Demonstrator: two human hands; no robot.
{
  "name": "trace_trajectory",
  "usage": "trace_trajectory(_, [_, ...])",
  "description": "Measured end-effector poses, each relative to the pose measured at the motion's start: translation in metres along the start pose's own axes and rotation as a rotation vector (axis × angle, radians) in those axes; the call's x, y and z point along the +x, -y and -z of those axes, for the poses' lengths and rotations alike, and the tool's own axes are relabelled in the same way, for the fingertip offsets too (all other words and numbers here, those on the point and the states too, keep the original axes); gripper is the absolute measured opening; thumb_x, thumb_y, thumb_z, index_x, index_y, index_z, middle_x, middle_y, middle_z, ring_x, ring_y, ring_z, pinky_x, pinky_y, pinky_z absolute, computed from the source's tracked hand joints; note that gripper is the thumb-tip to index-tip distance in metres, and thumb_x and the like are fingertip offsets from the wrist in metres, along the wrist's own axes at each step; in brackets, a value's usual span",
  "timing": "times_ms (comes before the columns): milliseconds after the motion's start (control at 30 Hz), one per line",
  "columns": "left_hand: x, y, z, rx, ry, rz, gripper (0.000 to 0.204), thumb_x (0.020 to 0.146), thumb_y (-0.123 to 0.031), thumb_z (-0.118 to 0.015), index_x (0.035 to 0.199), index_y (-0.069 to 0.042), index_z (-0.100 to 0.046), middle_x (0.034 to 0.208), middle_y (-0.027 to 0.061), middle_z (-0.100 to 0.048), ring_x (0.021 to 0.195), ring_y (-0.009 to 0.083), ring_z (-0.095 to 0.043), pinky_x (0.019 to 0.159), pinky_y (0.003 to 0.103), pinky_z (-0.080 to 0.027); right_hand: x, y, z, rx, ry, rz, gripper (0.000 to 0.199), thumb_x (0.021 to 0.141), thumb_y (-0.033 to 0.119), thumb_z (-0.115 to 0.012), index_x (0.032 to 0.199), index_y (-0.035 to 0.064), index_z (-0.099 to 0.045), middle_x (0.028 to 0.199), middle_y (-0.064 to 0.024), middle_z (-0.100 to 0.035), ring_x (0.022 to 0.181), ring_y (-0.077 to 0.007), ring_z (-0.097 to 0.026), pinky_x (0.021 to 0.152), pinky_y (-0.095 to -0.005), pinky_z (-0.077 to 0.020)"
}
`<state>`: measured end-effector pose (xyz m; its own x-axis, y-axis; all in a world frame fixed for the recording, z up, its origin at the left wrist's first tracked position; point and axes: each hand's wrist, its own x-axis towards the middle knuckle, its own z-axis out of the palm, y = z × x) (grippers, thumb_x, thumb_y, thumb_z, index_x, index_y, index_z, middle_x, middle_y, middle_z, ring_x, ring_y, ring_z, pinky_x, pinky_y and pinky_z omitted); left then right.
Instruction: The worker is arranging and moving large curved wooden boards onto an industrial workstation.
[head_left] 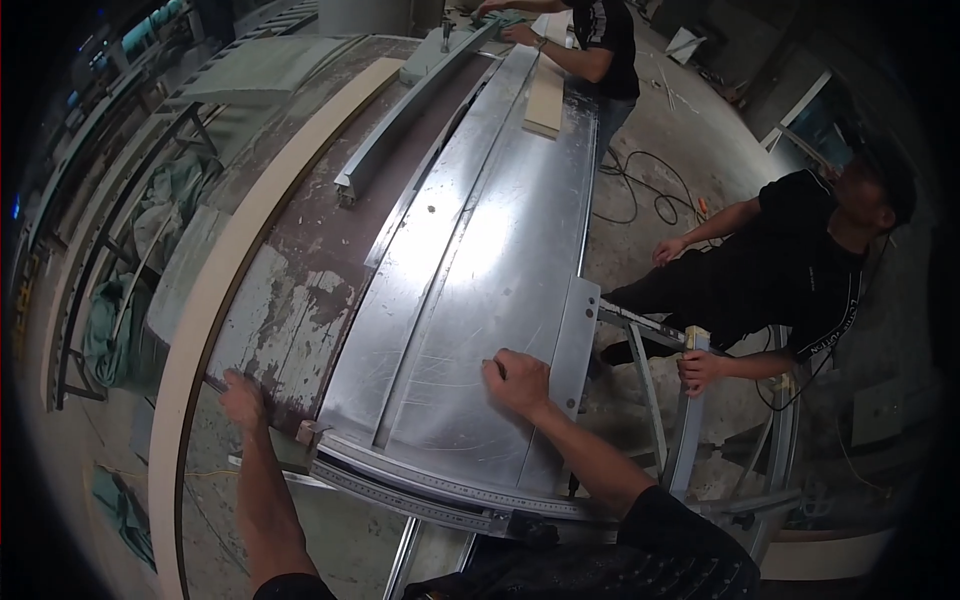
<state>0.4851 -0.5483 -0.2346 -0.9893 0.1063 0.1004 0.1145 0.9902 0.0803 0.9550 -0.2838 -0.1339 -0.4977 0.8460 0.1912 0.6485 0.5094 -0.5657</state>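
Observation:
A long pale board (pixel 215 265) with a dark lower edge curves up the left side of a worn brown tabletop (pixel 290 310). My left hand (pixel 243 401) is at the near corner of that tabletop, close beside the board. Its fingers look stretched forward, and I cannot tell whether they touch the board. My right hand (pixel 518 383) is over the shiny metal table (pixel 470 330), fingers curled into a loose fist with nothing visible in it. Across the table's near end runs a metal rail (pixel 420 482) with a graduated scale, in front of my body.
A metal fence bar (pixel 400 122) lies along the far tabletop. At the far end a person (pixel 608 50) leans over by a pale strip of board (pixel 544 100). On the right another person (pixel 790 250) grips a metal frame (pixel 688 420). Cables (pixel 660 185) lie on the floor.

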Motion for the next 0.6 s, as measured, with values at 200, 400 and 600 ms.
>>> trace_trajectory(200, [0.005, 0.003, -0.008, 0.019, -0.012, 0.014, 0.035, 0.108, -0.041, -0.044, 0.127, -0.016, -0.059, 0.102, 0.0307, -0.067, 0.088, 0.0501, -0.072, 0.074, 0.053, -0.060, 0.000, -0.002, -0.002, 0.004, -0.011, 0.018, 0.027, 0.088, 0.024, -0.070, 0.069, 0.0059, -0.063, 0.064, -0.0138, -0.066, 0.059, -0.0352, -0.066, 0.058, -0.0471, -0.0524])
trace_trajectory(400, [0.005, 0.001, -0.011, -0.092, -0.008, 0.099, 0.063, 0.106, -0.055, -0.043, 0.116, 0.002, -0.066, 0.106, 0.0310, -0.069, 0.096, 0.0494, -0.072, 0.082, 0.053, -0.060, 0.001, -0.002, -0.004, -0.023, -0.028, 0.022, 0.026, 0.086, 0.023, -0.072, 0.069, 0.0058, -0.063, 0.061, -0.0123, -0.063, 0.055, -0.0328, -0.064, 0.056, -0.0436, -0.0500])
trace_trajectory(600, [-0.004, -0.013, 0.011, -0.371, 0.017, 0.400, 0.082, 0.101, -0.065, -0.044, 0.119, 0.013, -0.061, 0.119, 0.0336, -0.069, 0.113, 0.0503, -0.067, 0.101, 0.053, -0.052, 0.001, 0.002, -0.004, -0.015, -0.056, 0.057, 0.027, 0.086, 0.022, -0.071, 0.068, 0.0059, -0.061, 0.063, -0.0122, -0.063, 0.056, -0.0345, -0.063, 0.056, -0.0455, -0.0496])
